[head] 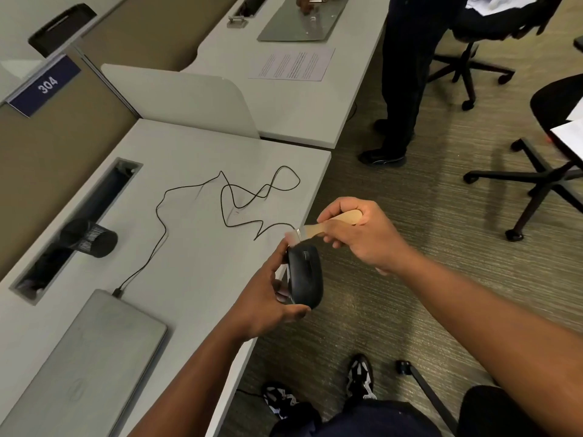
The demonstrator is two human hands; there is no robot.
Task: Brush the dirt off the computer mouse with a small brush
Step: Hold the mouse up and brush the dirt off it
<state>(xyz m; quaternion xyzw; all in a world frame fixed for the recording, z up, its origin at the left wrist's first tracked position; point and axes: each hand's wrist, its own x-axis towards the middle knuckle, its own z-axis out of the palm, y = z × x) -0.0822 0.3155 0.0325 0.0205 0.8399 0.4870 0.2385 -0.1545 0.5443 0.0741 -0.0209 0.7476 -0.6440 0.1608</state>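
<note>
Just past the desk's [189, 279] right edge, over the carpet, the left hand [268, 298] grips the black computer mouse [305, 275] by its sides, thumb curled under its near end; the right hand [356, 231] is curled round the small brush [328, 227], its blurred bristles at the mouse's front; brushing looks underway, how much dirt remains I cannot tell; open floor lies right, the slack cord [227, 200] trails across the desk
</note>
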